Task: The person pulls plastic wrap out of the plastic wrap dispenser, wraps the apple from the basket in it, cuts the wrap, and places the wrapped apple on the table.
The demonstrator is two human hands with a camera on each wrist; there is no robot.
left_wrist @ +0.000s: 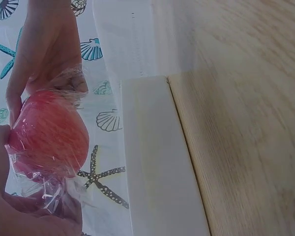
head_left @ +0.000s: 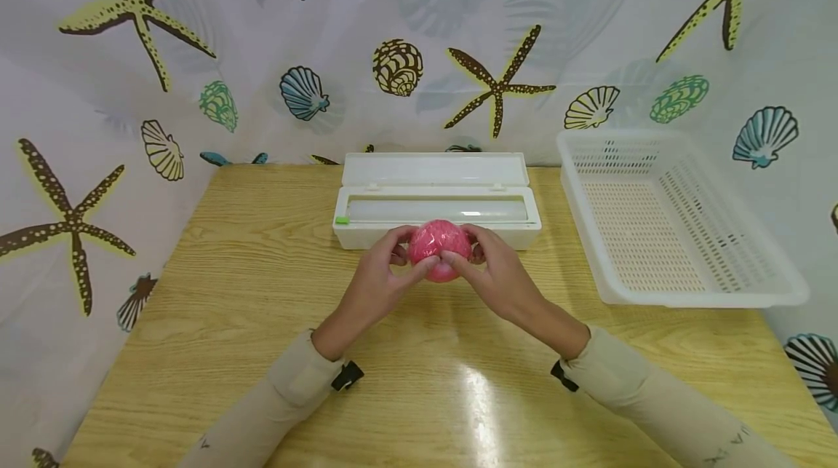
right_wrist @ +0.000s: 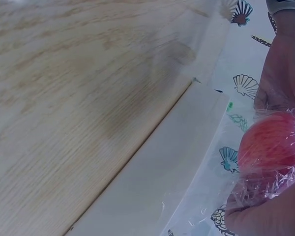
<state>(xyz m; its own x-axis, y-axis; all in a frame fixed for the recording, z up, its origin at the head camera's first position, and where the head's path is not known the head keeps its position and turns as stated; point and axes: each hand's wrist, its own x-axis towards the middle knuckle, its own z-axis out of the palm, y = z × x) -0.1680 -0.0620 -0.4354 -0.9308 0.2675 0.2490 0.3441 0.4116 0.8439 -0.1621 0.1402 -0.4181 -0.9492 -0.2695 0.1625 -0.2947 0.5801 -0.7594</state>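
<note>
A round red apple [head_left: 440,242], wrapped in shiny clear cling film [left_wrist: 54,194], is held between both hands above the front edge of a white cling film dispenser [head_left: 435,217]. From the left side, my left hand [head_left: 378,271] grips the apple with curled fingers, thumb on the near face. My right hand [head_left: 497,275] grips it from the right, and the two thumbs nearly meet. Gathered, crinkled film shows at both sides of the apple in the left wrist view. The dispenser's lid [head_left: 435,169] stands open, with a roll of film [head_left: 435,210] inside.
To the right, a white perforated plastic basket [head_left: 592,250] stands on the wooden table [head_left: 262,293]. A small green piece [head_left: 342,220] sits at the dispenser's left end. Behind the table hangs a curtain [head_left: 353,9] printed with shells and starfish.
</note>
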